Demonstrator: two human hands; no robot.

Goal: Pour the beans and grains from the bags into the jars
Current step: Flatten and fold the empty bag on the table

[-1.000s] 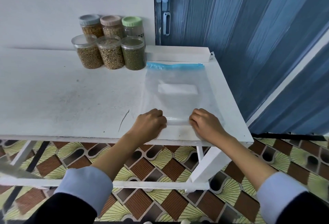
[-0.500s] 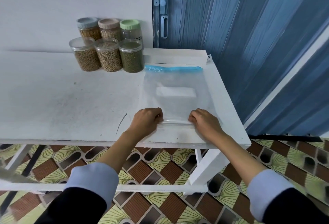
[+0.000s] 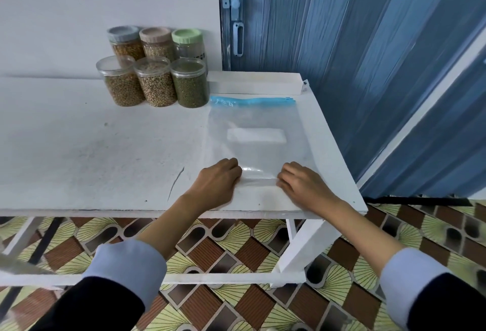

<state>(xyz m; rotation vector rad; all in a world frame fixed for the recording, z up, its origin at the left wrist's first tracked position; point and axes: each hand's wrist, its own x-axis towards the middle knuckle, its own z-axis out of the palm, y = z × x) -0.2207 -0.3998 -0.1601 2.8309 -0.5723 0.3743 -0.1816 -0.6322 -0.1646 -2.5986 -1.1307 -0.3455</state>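
Observation:
An empty clear zip bag (image 3: 256, 137) with a blue seal strip (image 3: 252, 101) lies flat on the right part of the white table (image 3: 79, 146). My left hand (image 3: 218, 183) and my right hand (image 3: 302, 183) both pinch the bag's near edge with curled fingers, rolling or folding it up from the bottom. Several jars stand at the back against the wall: three lidless front ones with brown beans (image 3: 119, 83), tan grains (image 3: 156, 82) and green beans (image 3: 189, 83); three lidded ones (image 3: 155, 41) behind.
A long white box (image 3: 256, 83) lies beyond the bag at the table's back right. A blue folding door (image 3: 368, 54) with a handle (image 3: 238, 38) is right of the table. Patterned floor tiles (image 3: 236, 304) show below the table edge.
The fold at the bag's near edge has moved a little further up the bag under both hands. The view has dropped slightly, so the jars sit lower in frame.

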